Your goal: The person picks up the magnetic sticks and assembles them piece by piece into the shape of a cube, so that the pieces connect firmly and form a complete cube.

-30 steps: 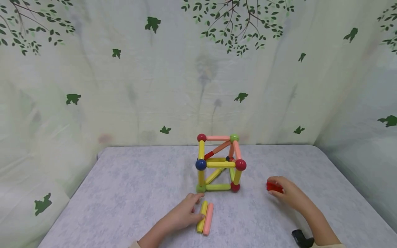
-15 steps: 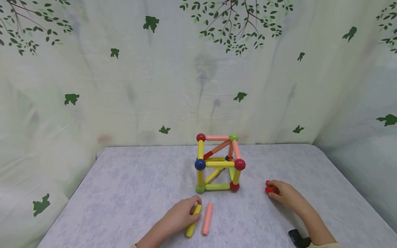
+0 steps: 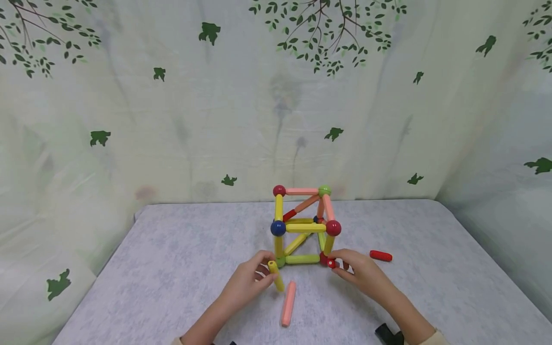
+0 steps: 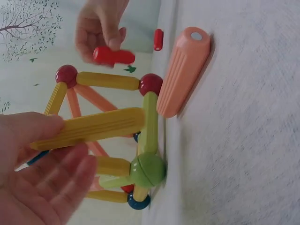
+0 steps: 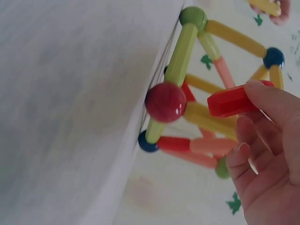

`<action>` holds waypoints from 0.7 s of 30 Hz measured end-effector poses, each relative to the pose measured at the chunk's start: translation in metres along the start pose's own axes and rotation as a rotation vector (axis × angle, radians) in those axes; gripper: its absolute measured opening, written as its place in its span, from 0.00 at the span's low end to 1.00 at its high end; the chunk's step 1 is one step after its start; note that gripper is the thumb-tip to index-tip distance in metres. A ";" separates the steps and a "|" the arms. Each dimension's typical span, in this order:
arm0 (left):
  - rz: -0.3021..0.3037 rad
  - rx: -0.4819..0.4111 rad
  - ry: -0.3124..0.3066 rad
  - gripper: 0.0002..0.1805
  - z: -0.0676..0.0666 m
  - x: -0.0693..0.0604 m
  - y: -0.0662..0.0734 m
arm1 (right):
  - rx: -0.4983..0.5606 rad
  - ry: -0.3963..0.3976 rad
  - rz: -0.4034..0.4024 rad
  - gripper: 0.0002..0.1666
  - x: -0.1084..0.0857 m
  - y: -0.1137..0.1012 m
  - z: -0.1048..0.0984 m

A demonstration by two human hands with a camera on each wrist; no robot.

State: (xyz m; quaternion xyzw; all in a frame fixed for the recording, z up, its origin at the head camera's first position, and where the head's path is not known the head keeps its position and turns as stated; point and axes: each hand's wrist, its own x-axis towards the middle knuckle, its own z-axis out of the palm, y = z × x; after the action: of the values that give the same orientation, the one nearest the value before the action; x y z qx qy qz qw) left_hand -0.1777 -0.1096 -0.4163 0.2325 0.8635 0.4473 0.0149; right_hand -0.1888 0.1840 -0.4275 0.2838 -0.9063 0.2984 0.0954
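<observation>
In the head view my left hand [image 3: 243, 282] pinches a yellow magnetic rod [image 3: 276, 276], raised and tilted. My right hand [image 3: 366, 275] holds a short red magnetic rod [image 3: 331, 263] between thumb and fingers, beside the lower right red ball. Between and behind both hands stands a cube-like frame [image 3: 306, 228] of coloured rods and balls. From the left wrist, the held yellow rod [image 4: 93, 126] crosses in front of that frame. In the right wrist view the red rod [image 5: 232, 101] is apart from the large red ball [image 5: 165, 102].
A pink rod [image 3: 288, 304] lies on the table near its front. Another short red rod [image 3: 381, 256] lies right of the frame. A black object [image 3: 389, 334] is by the right wrist. Behind the grey table [image 3: 185, 249] hangs a leaf-patterned cloth [image 3: 194, 120].
My left hand has picked up the yellow rod from beside the pink one and raised it. My right hand has moved left to the frame with one red rod, leaving the other behind.
</observation>
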 end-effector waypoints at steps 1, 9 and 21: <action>0.025 -0.013 0.028 0.15 0.001 0.000 0.000 | -0.006 0.005 -0.019 0.20 0.003 -0.002 0.003; 0.161 -0.162 0.177 0.16 0.017 0.008 0.002 | -0.178 0.000 -0.119 0.16 0.025 -0.012 0.023; 0.154 -0.228 0.204 0.15 0.027 0.018 0.028 | -0.127 -0.044 0.015 0.16 0.035 -0.015 0.029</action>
State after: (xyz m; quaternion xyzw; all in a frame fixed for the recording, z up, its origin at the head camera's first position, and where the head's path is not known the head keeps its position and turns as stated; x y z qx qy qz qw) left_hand -0.1765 -0.0677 -0.4072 0.2485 0.7838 0.5633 -0.0809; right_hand -0.2088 0.1408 -0.4314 0.2767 -0.9274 0.2347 0.0912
